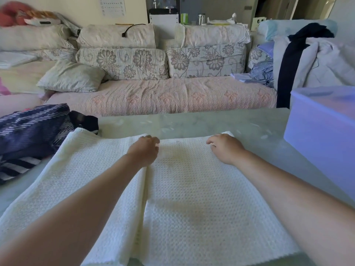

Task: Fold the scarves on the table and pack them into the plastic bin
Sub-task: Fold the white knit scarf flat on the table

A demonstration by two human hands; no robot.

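A white knitted scarf (188,189) lies spread over the near part of the table (201,123). My left hand (145,150) rests at the scarf's far edge near the middle, fingers curled onto the fabric. My right hand (224,148) grips the far edge close to the scarf's right corner. A ridge of fabric runs down from under my left wrist. A pile of dark blue and white patterned scarves (32,135) sits at the table's left. The translucent purple plastic bin (322,135) stands at the right.
Beyond the table stands a sofa (163,95) with floral cushions and a loose pillow (73,77). Clothes (311,60) are heaped on its right end. Bare tabletop shows between the scarf's far edge and the sofa.
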